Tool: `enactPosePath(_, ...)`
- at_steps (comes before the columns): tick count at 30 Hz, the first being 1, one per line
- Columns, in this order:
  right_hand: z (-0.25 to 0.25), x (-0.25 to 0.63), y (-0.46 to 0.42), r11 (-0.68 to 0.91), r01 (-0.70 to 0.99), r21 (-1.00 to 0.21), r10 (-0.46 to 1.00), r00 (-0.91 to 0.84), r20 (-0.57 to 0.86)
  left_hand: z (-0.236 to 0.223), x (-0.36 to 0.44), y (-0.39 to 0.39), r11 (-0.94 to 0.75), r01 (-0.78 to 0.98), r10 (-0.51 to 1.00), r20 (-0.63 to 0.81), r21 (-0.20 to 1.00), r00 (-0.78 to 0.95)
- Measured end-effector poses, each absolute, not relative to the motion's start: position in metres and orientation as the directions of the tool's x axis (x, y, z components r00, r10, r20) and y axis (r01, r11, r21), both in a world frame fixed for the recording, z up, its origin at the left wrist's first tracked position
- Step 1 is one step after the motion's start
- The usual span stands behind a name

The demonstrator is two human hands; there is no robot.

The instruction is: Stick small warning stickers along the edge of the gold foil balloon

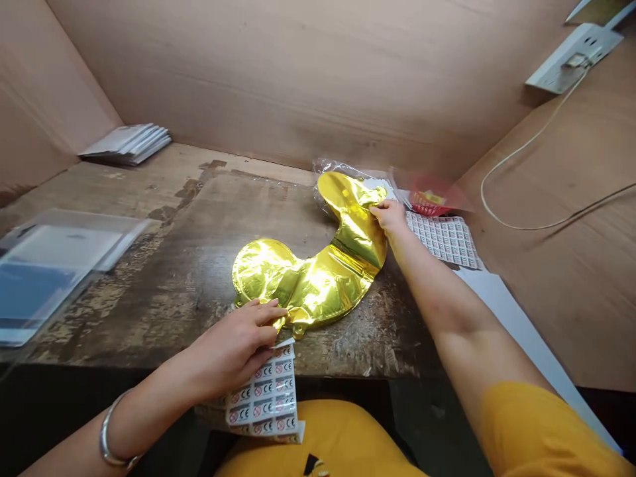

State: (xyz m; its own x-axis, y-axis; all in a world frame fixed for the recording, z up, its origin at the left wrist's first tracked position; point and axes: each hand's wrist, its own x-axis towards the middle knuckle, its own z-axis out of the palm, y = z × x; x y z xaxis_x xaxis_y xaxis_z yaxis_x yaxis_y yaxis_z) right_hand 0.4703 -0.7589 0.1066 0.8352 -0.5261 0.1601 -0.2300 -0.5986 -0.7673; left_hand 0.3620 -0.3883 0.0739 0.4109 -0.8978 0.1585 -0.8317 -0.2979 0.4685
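Observation:
A flat, shiny gold foil balloon (322,281) with a curved shape and small tabs on its edge lies on the worn wooden table (199,225). My right hand (390,215) pinches its edge near the upper right end. At the near edge, the fingertips of my left hand (248,341) rest on the balloon's lower rim. A sheet of small printed stickers (263,397) with CE marks hangs from under that hand, past the table's front edge and over my lap. My thumb and palm appear to hold it; the grip itself is partly hidden.
Clear plastic sleeves (54,265) lie at the left, and a stack of flat packets (130,142) sits in the back left corner. A red basket (430,199), another sticker sheet (444,238) and clear film (325,169) are at the right and back. A cable (497,165) hangs from the power strip (574,59).

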Motion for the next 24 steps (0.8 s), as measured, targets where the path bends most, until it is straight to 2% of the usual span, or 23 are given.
enactPosePath(4,0.105,0.477,-0.780,-0.642,-0.419,-0.642,-0.658,0.731,0.182,0.073,0.363,-0.389,-0.298,-0.829,-0.894,0.167,0.474,0.417)
enactPosePath(6,0.110,0.473,-0.769,-0.665,-0.446,-0.599,-0.672,0.708,0.218,0.074,0.364,-0.389,-0.293,-0.828,-0.899,0.156,0.479,0.408)
enactPosePath(8,0.116,0.458,-0.741,-0.728,-0.384,-0.569,-0.609,0.744,0.277,0.076,0.365,-0.389,-0.287,-0.824,-0.910,0.128,0.488,0.393)
enactPosePath(9,0.119,0.444,-0.721,-0.768,-0.315,-0.558,-0.540,0.786,0.300,0.078,0.366,-0.389,-0.287,-0.818,-0.917,0.105,0.498,0.385)
enactPosePath(10,0.121,0.425,-0.699,-0.831,-0.136,-0.539,-0.364,0.866,0.344,0.080,0.366,-0.389,-0.294,-0.807,-0.917,0.086,0.512,0.389)
enactPosePath(11,0.123,0.403,-0.675,-0.838,0.045,-0.543,-0.163,0.930,0.328,0.082,0.365,-0.389,-0.302,-0.793,-0.913,0.079,0.530,0.401)
enactPosePath(13,0.126,0.355,-0.630,-0.770,0.248,-0.588,0.187,0.968,0.165,0.088,0.363,-0.389,-0.325,-0.747,-0.896,0.064,0.581,0.439)
enactPosePath(14,0.125,0.332,-0.612,-0.733,0.293,-0.614,0.316,0.946,0.074,0.091,0.361,-0.388,-0.328,-0.717,-0.887,0.060,0.615,0.457)
enactPosePath(15,0.124,0.313,-0.597,-0.712,0.300,-0.635,0.384,0.923,0.005,0.095,0.359,-0.388,-0.332,-0.683,-0.878,0.050,0.650,0.475)
enactPosePath(18,0.113,0.282,-0.576,-0.676,0.194,-0.711,0.356,0.931,-0.084,0.104,0.352,-0.387,-0.422,-0.567,-0.836,-0.061,0.707,0.545)
enactPosePath(21,0.104,0.282,-0.578,-0.633,0.102,-0.768,0.287,0.952,-0.110,0.109,0.348,-0.380,-0.569,-0.448,-0.751,-0.214,0.689,0.625)
enactPosePath(24,0.101,0.287,-0.586,-0.610,0.050,-0.791,0.264,0.954,-0.143,0.109,0.348,-0.371,-0.579,-0.311,-0.707,-0.275,0.754,0.651)
